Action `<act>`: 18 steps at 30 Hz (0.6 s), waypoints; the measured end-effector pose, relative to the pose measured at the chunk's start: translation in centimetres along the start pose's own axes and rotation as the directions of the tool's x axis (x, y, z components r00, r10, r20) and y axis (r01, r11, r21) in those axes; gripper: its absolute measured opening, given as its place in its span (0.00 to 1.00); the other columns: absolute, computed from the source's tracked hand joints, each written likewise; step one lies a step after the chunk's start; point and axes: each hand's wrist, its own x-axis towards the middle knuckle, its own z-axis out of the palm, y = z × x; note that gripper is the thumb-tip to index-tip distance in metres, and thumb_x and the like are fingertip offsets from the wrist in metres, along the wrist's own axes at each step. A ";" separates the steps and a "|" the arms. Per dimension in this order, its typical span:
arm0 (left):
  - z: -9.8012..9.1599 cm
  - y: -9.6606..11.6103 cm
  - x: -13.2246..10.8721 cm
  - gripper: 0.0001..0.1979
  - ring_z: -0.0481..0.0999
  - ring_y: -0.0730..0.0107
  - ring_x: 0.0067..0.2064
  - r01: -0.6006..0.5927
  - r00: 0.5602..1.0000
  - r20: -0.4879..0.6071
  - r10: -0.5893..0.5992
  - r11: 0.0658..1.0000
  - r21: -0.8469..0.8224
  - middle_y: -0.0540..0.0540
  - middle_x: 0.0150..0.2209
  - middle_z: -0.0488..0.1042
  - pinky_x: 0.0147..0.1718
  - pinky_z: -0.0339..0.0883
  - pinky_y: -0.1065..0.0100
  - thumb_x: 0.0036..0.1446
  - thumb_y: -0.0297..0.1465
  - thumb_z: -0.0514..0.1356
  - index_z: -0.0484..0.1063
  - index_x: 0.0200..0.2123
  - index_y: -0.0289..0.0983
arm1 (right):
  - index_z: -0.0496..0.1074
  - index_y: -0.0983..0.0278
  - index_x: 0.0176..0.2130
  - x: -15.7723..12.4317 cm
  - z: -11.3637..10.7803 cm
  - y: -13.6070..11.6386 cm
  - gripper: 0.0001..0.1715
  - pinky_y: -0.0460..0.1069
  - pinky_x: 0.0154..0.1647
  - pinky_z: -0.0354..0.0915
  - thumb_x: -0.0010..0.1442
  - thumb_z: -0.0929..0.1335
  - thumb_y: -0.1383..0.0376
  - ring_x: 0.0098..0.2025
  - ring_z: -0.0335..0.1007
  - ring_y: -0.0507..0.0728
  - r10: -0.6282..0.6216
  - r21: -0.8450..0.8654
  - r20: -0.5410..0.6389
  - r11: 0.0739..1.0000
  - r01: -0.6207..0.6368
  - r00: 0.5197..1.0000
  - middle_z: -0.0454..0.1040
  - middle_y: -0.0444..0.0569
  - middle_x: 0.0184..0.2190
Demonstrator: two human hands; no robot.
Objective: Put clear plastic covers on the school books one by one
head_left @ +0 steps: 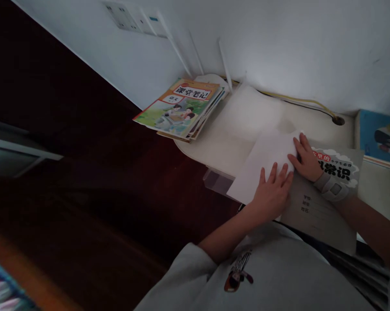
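A white sheet of paper lies on the desk, partly over the left side of a grey booklet with printed Chinese characters. My left hand rests flat on the lower right part of the sheet, fingers spread. Just above it, my right hand presses on the sheet's right edge with fingers stretched out, thumb toward the left hand. A grey watch is on the right wrist. Whether the paper is a single sheet or folded, I cannot tell.
A stack of colourful workbooks sits at the desk's left end, beside a white router with upright antennas. Yellow and black cables run along the wall into a desk hole. A blue book lies at the right. Wall sockets are above.
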 end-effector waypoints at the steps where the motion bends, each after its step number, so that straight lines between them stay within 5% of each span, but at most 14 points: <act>1: 0.2 0.0 0.1 0.30 0.40 0.39 0.68 -0.014 1.000 0.016 0.014 1.000 -0.007 0.33 0.68 0.44 0.59 0.42 0.35 0.63 0.36 0.49 0.49 0.65 0.32 | 0.46 0.64 0.68 0.0 0.2 0.0 0.40 0.67 0.64 0.47 0.64 0.56 0.49 0.70 0.35 0.67 -0.003 -0.019 0.019 1.000 0.003 1.000 0.39 0.56 0.69; 5: 1.1 -0.4 0.3 0.34 0.43 0.39 0.68 -0.012 0.997 0.071 0.013 1.000 -0.023 0.31 0.68 0.44 0.58 0.45 0.35 0.63 0.43 0.47 0.45 0.66 0.31 | 0.45 0.62 0.68 0.0 0.5 -0.3 0.40 0.69 0.63 0.47 0.64 0.57 0.49 0.69 0.34 0.70 -0.007 -0.085 0.074 0.996 0.014 0.997 0.39 0.55 0.69; 11: 0.4 -1.6 -0.3 0.31 0.41 0.41 0.68 0.068 0.995 0.076 -0.068 0.998 -0.010 0.31 0.68 0.44 0.59 0.46 0.37 0.64 0.35 0.46 0.43 0.67 0.30 | 0.39 0.65 0.69 0.1 0.3 -0.8 0.45 0.67 0.65 0.45 0.63 0.56 0.46 0.70 0.30 0.67 -0.063 -0.124 0.143 0.989 0.081 0.988 0.35 0.56 0.70; 14: 0.4 -0.9 0.0 0.31 0.39 0.42 0.68 -0.020 0.998 0.065 0.022 0.999 -0.031 0.31 0.68 0.41 0.59 0.44 0.36 0.63 0.34 0.47 0.43 0.66 0.31 | 0.48 0.70 0.67 0.1 0.3 -0.5 0.43 0.66 0.65 0.46 0.64 0.56 0.46 0.70 0.32 0.67 -0.038 -0.124 0.131 0.991 0.055 0.991 0.42 0.60 0.69; 18: 1.5 0.6 0.2 0.37 0.37 0.41 0.68 -0.138 0.986 0.076 0.145 0.986 -0.092 0.28 0.68 0.38 0.60 0.45 0.39 0.60 0.42 0.53 0.46 0.65 0.29 | 0.65 0.67 0.59 -0.1 0.1 -0.6 0.34 0.63 0.64 0.49 0.64 0.56 0.48 0.67 0.47 0.64 -0.174 -0.076 0.247 0.977 0.199 0.953 0.62 0.59 0.61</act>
